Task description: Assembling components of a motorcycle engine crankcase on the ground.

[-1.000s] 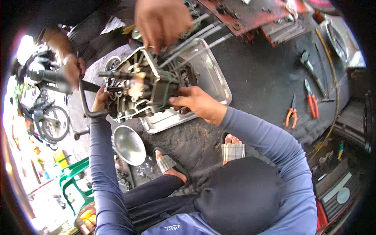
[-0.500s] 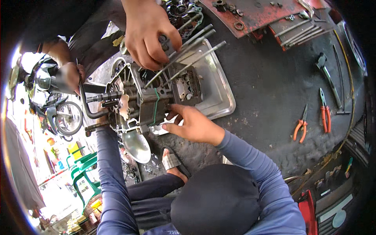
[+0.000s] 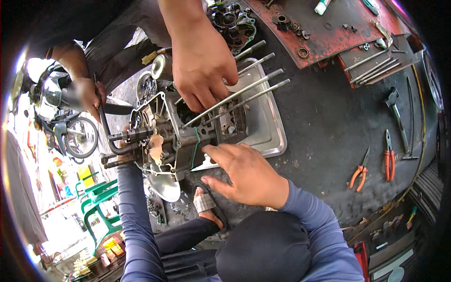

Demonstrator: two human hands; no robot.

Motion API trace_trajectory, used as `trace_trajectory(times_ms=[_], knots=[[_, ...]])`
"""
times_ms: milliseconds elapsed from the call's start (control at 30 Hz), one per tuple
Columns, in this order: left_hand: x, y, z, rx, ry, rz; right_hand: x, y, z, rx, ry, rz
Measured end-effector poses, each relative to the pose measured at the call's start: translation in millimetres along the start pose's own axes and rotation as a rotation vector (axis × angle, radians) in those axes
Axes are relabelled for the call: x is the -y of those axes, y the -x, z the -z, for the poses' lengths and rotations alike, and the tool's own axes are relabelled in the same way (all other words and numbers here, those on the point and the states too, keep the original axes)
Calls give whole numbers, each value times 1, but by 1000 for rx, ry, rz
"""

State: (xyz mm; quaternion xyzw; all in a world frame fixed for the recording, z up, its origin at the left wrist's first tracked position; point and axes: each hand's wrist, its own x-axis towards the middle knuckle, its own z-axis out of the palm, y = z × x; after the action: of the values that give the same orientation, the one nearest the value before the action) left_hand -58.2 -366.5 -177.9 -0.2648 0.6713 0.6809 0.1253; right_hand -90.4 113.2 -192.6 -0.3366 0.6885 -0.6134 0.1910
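Observation:
An opened engine crankcase (image 3: 182,141), with a green gasket edge (image 3: 195,149) and long metal studs (image 3: 251,89), lies partly over a metal tray (image 3: 277,136). My right hand (image 3: 249,174) is beside its near right edge, fingers stretched and thumb apart, holding nothing. Whether its fingertips touch the case is unclear. My left hand (image 3: 124,157) is at the engine's left side behind the shafts, its fingers mostly hidden. From above, a co-worker's hand (image 3: 204,70) reaches in among the studs. Another co-worker hand (image 3: 91,96) is at a bent black lever (image 3: 105,124).
Orange-handled pliers (image 3: 361,171), a second pair (image 3: 389,160) and a hammer (image 3: 397,115) lie right on the dark surface. A red metal plate (image 3: 310,37) with small parts is at the top. A rounded black shape (image 3: 265,249) covers the lower middle. Green chairs (image 3: 98,207) stand left.
The view has shifted. My right hand has drawn slightly back from the crankcase, its fingers straighter. The co-worker's upper hand has lowered among the studs; a small round part at its fingers no longer shows.

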Motion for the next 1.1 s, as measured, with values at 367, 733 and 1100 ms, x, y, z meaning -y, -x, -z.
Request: trace_trajectory(times_ms=[367,733,1100], knots=[[18,15,-14,-40,106,48,13,-9,36,1,113,67],[17,24,-31,62,138,-44,85,-108,57,128,931,492],[13,22,-48,-38,-5,-84,57,-136,46,247,1204,503]])
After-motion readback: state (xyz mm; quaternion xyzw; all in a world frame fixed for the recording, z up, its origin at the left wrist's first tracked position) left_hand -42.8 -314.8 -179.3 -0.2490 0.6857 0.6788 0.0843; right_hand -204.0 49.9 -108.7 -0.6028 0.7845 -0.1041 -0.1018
